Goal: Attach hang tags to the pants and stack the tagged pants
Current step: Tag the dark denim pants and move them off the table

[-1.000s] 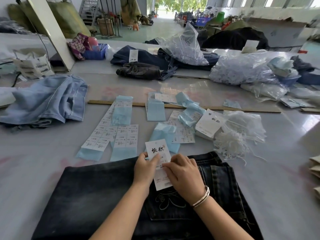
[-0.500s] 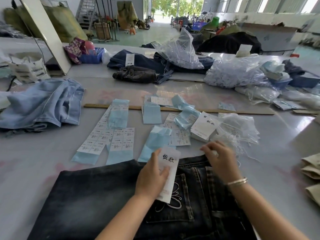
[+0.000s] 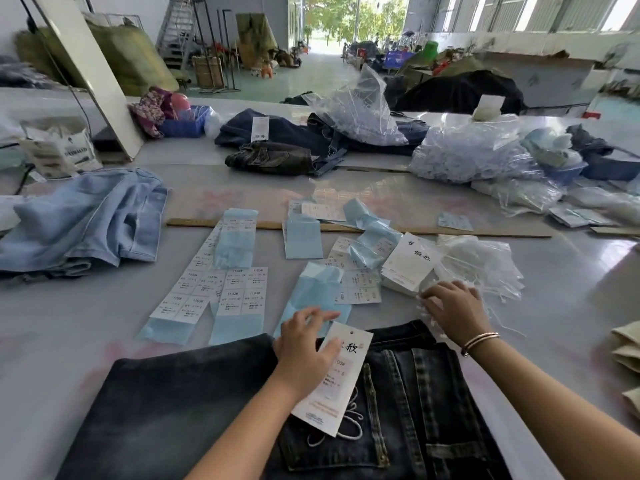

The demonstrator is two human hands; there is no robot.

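Dark denim pants (image 3: 180, 410) lie flat at the table's near edge, back pocket up. A white hang tag (image 3: 341, 375) rests on the pants near the waistband, and my left hand (image 3: 304, 348) holds it with the thumb over its face. My right hand (image 3: 453, 308) reaches into a pile of white plastic tag strings (image 3: 481, 268) just beyond the waistband, fingers curled among the strands. A stack of white hang tags (image 3: 410, 261) sits left of that pile.
Sheets of size stickers (image 3: 221, 289) on blue backing cover the table's middle. Light blue jeans (image 3: 83, 220) lie at left, dark jeans (image 3: 273, 157) at the back, plastic bags (image 3: 474, 154) at back right. A wooden ruler (image 3: 346, 228) crosses the table.
My right hand left the tag and moved right into the string pile. My left hand stays on the tag, which now lies lower on the pants.
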